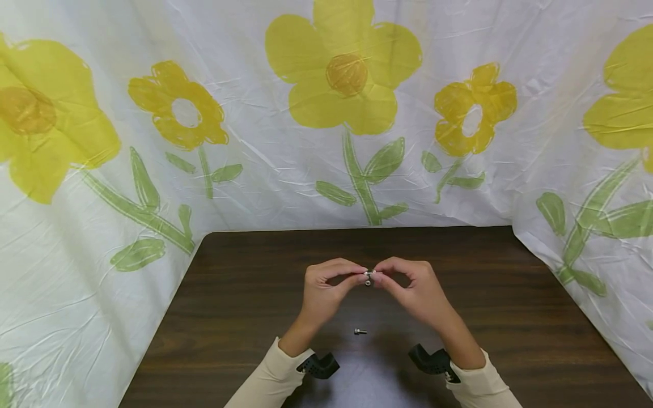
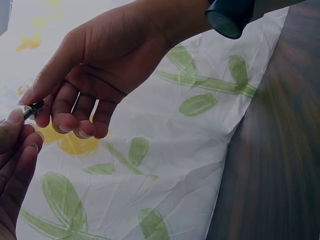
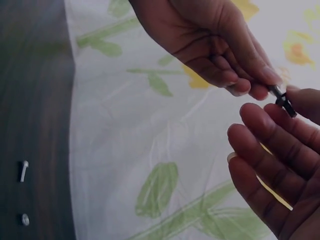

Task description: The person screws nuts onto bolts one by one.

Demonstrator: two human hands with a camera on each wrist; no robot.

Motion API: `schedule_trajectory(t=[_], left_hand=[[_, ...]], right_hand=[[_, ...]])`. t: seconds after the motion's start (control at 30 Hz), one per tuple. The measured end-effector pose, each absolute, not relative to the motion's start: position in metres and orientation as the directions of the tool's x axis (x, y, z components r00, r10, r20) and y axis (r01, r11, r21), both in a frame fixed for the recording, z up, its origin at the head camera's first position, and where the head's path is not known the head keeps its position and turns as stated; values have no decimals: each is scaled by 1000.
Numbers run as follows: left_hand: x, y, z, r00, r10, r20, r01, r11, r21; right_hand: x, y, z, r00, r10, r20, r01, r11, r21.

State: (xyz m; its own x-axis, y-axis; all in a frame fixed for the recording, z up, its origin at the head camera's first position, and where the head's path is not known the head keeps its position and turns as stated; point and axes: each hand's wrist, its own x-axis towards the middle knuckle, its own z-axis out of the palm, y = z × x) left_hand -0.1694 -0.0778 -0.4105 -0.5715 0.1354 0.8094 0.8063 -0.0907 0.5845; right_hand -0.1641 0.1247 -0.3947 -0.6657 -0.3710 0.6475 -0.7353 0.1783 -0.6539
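Both hands meet over the table at a small metal bolt (image 1: 369,273). My left hand (image 1: 323,283) pinches its left end between thumb and forefinger. From the other side, my right hand (image 1: 412,286) pinches the opposite end the same way. In the right wrist view, the bolt (image 3: 285,103) shows a silver end at the left fingertips, a wider dark piece round its middle and a dark shaft toward the right thumb. The remaining fingers of the right hand (image 3: 280,160) spread loosely below. Fingertips partly hide the bolt (image 2: 32,110) in the left wrist view.
A second bolt (image 1: 360,331) lies on the dark wooden table (image 1: 229,317), nearer the person. Beyond it sits a small metal ring (image 1: 368,283), just below the fingertips in the head view. A white flowered cloth (image 1: 255,187) hangs around the table's back and sides.
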Motion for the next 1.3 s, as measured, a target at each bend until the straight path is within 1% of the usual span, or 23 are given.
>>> schedule_trajectory(t=[0.2,0.33,0.47,0.53,0.77,0.97,1.07,1.3], left_hand=[[-174,-78,-419,-564,144,813,811,-91,579],[-175,-78,-420,-554,152,819,817,-94,569],[-174,-78,-419,-555,147,819,817,-86,570],[-174,-78,-419,-560,138,817,816,-78,573],[-174,-80,-418,-580,126,805,803,-75,591],[-174,-80,-418,-570,137,810,809,-81,582],[-173,-79,-418,-566,139,812,810,-85,580],[-173,-78,-419,-568,138,812,809,-89,581]], right_hand=[[-164,124,-397,-680,-380,627,-722,200,-663],[-164,122,-397,-696,-374,612,-707,212,-674],[-162,122,-393,-708,-369,602,-696,220,-683],[-162,124,-392,-699,-371,612,-706,218,-674],[-167,129,-393,-617,-360,699,-778,150,-610],[-167,128,-394,-606,-352,713,-785,122,-607],[-166,128,-394,-615,-353,705,-777,122,-617],[-165,127,-395,-659,-377,650,-735,144,-662]])
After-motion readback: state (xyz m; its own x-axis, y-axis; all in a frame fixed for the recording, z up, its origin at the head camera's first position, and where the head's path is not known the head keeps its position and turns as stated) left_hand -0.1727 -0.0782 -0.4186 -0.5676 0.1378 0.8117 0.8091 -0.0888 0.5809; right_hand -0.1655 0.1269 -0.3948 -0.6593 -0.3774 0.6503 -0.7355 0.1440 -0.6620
